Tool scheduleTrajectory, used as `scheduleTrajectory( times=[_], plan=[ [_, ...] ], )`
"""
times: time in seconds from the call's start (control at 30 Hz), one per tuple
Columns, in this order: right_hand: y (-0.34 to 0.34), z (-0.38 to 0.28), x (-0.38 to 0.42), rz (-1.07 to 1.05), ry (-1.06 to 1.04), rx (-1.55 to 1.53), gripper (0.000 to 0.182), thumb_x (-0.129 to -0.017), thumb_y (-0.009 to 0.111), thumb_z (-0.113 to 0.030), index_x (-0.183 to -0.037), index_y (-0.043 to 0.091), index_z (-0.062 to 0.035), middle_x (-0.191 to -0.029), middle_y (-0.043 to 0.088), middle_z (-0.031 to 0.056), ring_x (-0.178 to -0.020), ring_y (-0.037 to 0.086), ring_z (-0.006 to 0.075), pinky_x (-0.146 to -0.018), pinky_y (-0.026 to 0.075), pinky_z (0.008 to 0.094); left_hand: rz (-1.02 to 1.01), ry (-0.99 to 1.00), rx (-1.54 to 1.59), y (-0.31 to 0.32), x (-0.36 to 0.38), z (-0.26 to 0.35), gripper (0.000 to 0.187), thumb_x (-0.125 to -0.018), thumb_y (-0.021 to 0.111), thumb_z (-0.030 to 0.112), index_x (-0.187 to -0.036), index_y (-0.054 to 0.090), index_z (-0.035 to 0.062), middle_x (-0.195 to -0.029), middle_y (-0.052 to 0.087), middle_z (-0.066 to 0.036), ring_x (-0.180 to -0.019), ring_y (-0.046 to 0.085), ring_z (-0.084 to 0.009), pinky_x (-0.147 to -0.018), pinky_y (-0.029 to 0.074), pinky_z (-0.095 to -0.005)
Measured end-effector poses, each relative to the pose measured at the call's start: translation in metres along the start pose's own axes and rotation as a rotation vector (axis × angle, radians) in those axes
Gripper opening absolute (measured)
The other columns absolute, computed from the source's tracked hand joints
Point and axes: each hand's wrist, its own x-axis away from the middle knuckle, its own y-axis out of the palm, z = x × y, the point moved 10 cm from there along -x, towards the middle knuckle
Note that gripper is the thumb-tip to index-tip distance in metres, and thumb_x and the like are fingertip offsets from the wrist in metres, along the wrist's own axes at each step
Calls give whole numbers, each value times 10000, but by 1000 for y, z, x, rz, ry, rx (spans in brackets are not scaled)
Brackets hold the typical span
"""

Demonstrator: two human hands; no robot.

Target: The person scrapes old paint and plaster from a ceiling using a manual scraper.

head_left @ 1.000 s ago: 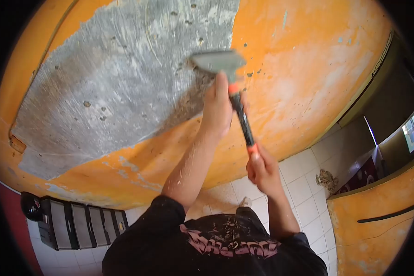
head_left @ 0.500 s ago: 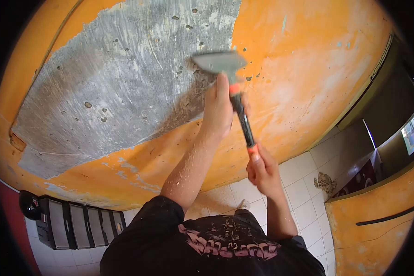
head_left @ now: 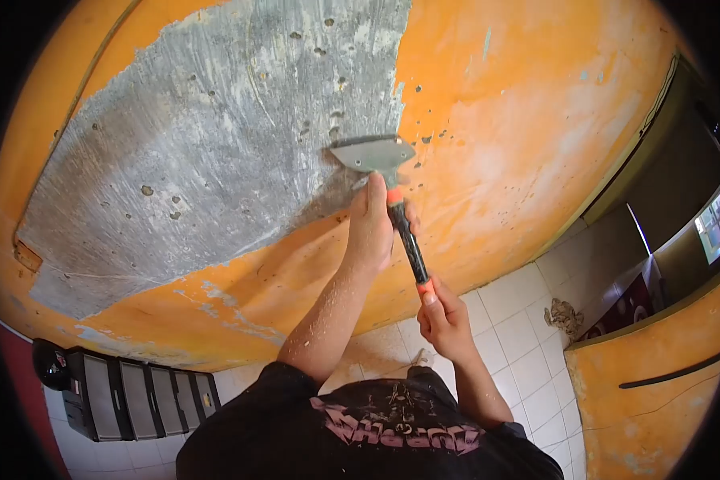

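A long-handled paint scraper (head_left: 372,154) with a wide grey metal blade lies against the wall, at the border of the bare grey patch (head_left: 208,144) and the orange paint (head_left: 520,144). Its black handle has red-orange ends. My left hand (head_left: 372,228) grips the handle close under the blade, thumb up towards the metal. Lower down, my right hand (head_left: 446,318) is wrapped around the handle's red-orange end. Pale flakes dot my left forearm. Several small dark pits mark the wall around the blade.
A drawer unit (head_left: 144,396) stands at the lower left with a black helmet (head_left: 50,362) by it. White floor tiles (head_left: 520,336) run along the wall's foot. A crumpled cloth (head_left: 564,317) lies on the right, near a low orange wall (head_left: 656,392). A cable (head_left: 88,80) runs down the left.
The scraper and both hands have moved down the wall and slightly left. The blade, blurred before, now shows sharply. Both hands keep their hold on the handle.
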Motion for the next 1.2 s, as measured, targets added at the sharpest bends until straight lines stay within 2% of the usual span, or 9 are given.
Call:
scheduleTrajectory(
  times=[0.17,0.37,0.57,0.6,0.63,0.73,1.0,1.13,1.2],
  plan=[
    [3,-40,-16,-35,-45,6,384,-1068,456,-222,-1402,482,-35,-676,387,-86,-497,343,1,-450,280,183,-61,127,-34,35,-28,50,568,-1042,339,568,-1134,522,39,-640,536,-68,-515,537,-206,-532,471,-348],
    [-1,-13,-8,-29,-13,21,343,-1066,450,-227,-1361,501,-58,-650,373,-92,-491,342,2,-444,271,180,-49,63,-11,9,-5,15,553,-1050,315,557,-1122,524,50,-641,542,-70,-519,544,-204,-515,475,-350],
    [0,-62,-17,-6,-67,47,256,-1068,450,-231,-1234,539,-57,-632,357,-92,-485,326,-1,-441,270,179,-92,165,-45,49,-35,68,573,-1048,305,569,-1133,524,45,-643,543,-66,-528,544,-194,-542,478,-336],
    [0,-69,-20,2,-87,44,257,-1067,454,-233,-1233,539,-56,-633,355,-93,-485,322,-1,-440,268,179,-77,142,-36,47,-34,65,571,-1048,310,566,-1135,524,44,-643,544,-66,-529,545,-194,-541,478,-338],
    [0,-62,-20,-37,-72,63,327,-1065,463,-232,-1334,512,-52,-640,345,-90,-494,328,0,-445,268,182,-63,120,-30,42,-30,58,569,-1048,314,563,-1138,524,42,-644,544,-65,-530,545,-195,-540,479,-340],
    [2,-22,-1,-8,-34,44,318,-1064,464,-226,-1327,517,-55,-643,347,-94,-503,339,1,-450,271,182,-16,27,32,7,-11,14,580,-1042,326,573,-1155,514,36,-643,539,-67,-534,549,-211,-530,479,-344],
    [6,-66,-19,-56,-72,-37,294,-1068,452,-224,-1312,513,-72,-648,341,-106,-501,317,-15,-441,239,170,-97,166,-46,45,-31,67,592,-1039,313,584,-1158,508,38,-647,535,-71,-538,549,-213,-534,479,-359],
    [6,-20,0,-28,23,-12,295,-1068,448,-224,-1304,532,-69,-650,347,-101,-501,329,-8,-451,257,178,-14,69,-40,10,-10,25,605,-1034,328,590,-1152,507,24,-636,526,-66,-520,537,-214,-521,472,-353],
    [6,-21,-5,2,-26,43,281,-1067,457,-232,-1281,548,-75,-653,369,-99,-507,341,-6,-451,267,181,-41,77,-28,10,-14,26,604,-1038,321,582,-1148,506,18,-620,519,-66,-514,536,-215,-513,469,-348]
  ],
)
